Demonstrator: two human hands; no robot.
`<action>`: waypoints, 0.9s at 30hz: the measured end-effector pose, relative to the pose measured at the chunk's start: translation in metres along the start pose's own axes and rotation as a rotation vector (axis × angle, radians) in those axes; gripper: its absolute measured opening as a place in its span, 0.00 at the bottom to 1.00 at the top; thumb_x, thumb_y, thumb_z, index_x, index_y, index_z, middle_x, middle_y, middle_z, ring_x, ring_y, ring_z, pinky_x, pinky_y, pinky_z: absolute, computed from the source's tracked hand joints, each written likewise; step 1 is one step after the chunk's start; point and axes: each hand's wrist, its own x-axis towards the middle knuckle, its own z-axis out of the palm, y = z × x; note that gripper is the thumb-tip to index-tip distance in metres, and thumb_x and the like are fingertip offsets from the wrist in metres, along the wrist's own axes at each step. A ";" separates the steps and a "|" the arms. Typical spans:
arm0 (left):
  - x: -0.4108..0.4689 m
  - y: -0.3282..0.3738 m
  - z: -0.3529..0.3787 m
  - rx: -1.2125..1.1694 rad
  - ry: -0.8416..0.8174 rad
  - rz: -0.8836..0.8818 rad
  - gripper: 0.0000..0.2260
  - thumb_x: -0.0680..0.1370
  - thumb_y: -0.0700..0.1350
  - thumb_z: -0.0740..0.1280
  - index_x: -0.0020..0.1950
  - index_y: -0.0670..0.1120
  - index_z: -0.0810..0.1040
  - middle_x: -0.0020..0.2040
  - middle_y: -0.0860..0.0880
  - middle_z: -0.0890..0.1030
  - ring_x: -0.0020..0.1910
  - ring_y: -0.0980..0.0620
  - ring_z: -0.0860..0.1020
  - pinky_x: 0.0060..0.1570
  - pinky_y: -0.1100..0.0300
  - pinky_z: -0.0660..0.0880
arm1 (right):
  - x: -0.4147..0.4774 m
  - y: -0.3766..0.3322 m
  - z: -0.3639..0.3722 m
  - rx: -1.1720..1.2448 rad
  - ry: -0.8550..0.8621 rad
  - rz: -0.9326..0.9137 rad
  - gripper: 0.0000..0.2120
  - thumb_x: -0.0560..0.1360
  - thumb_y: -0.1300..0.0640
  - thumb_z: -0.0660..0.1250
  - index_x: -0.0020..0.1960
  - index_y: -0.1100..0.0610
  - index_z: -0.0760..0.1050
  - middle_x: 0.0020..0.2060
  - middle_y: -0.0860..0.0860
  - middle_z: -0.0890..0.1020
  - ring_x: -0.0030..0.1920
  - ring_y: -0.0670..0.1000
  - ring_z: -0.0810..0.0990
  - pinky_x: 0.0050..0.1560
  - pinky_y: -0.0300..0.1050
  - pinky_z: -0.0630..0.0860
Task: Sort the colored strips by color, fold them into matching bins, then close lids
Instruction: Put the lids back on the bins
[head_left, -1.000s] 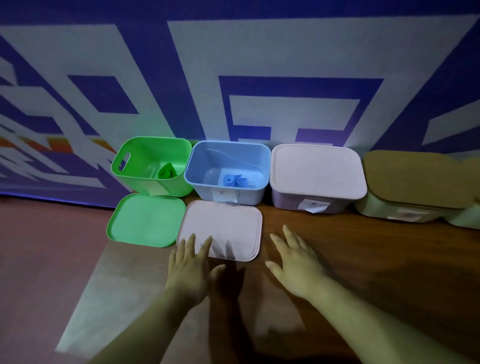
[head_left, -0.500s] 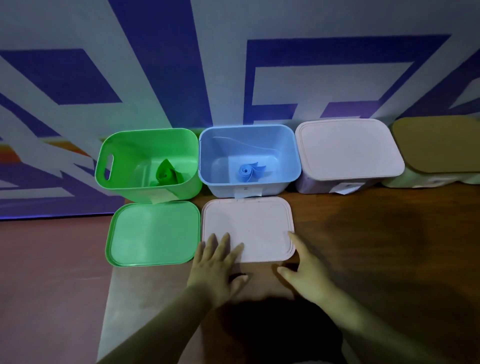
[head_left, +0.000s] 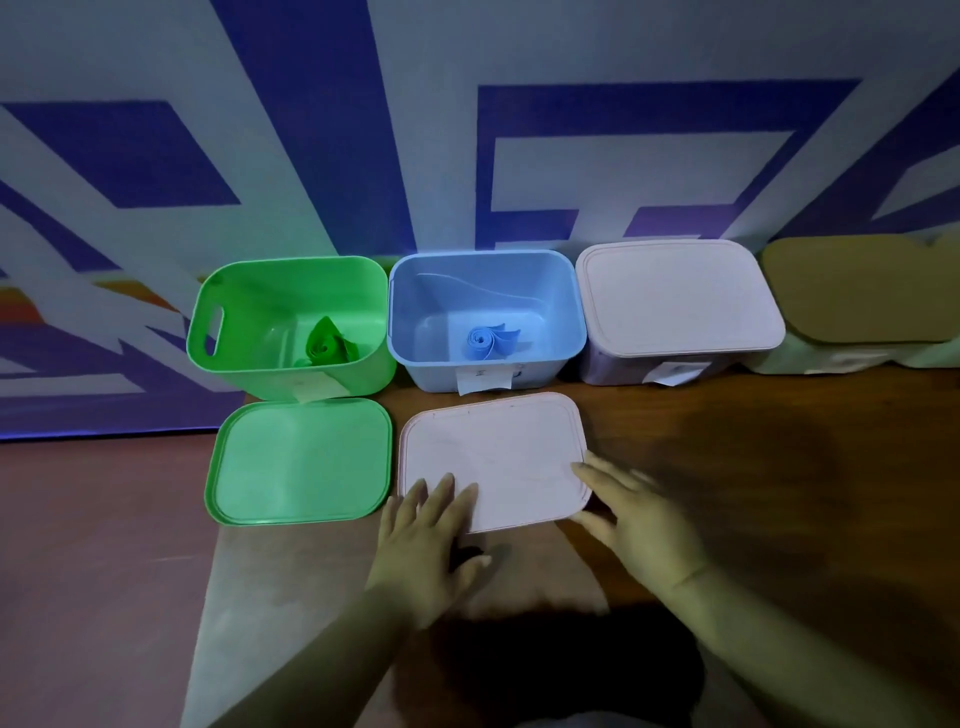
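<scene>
The sorting looked finished: a rolled green strip (head_left: 324, 347) lay in the green bin (head_left: 291, 325) at about 11 o'clock from the hands, and a rolled blue strip (head_left: 488, 343) lay in the blue bin (head_left: 485, 319) at 12 o'clock, with no loose strips visible anywhere. Two bins at 1 and 2 o'clock, the pale pink bin (head_left: 675, 312) and a tan-lidded bin (head_left: 862, 301), were already covered. What seemed left was the closing of the two open bins. The green lid (head_left: 301, 462) lay flat in front of its bin, and the pale lid (head_left: 493, 457) lay in front of the blue one. The left hand (head_left: 423, 545) rested with fingers spread on that lid's near left corner, and the right hand (head_left: 644, 525), also open, touched its near right edge (neither had closed on it yet), so lifting it onto the blue bin was probably the step in hand. The wooden surface (head_left: 779, 467) was brown and dim, backed by a wall (head_left: 467, 130) patterned in blue and white.
</scene>
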 end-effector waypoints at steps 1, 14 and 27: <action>-0.003 0.002 -0.002 -0.010 0.014 -0.007 0.35 0.75 0.71 0.51 0.78 0.64 0.41 0.81 0.56 0.44 0.80 0.46 0.43 0.78 0.44 0.44 | 0.003 0.002 -0.007 -0.033 0.008 -0.064 0.28 0.64 0.46 0.79 0.62 0.52 0.81 0.59 0.48 0.83 0.53 0.53 0.83 0.53 0.50 0.82; -0.019 0.023 -0.052 -0.235 0.436 -0.052 0.29 0.77 0.65 0.60 0.74 0.53 0.67 0.56 0.51 0.80 0.52 0.46 0.76 0.54 0.49 0.75 | 0.017 -0.041 -0.055 0.473 0.164 -0.088 0.22 0.72 0.41 0.70 0.64 0.47 0.79 0.48 0.41 0.79 0.47 0.41 0.77 0.51 0.30 0.72; -0.004 0.032 -0.088 -0.314 0.486 -0.119 0.40 0.71 0.71 0.65 0.78 0.62 0.54 0.76 0.45 0.62 0.72 0.45 0.63 0.69 0.47 0.68 | 0.051 -0.054 -0.068 1.118 0.314 0.521 0.16 0.74 0.56 0.74 0.61 0.50 0.81 0.50 0.42 0.86 0.52 0.43 0.84 0.55 0.39 0.80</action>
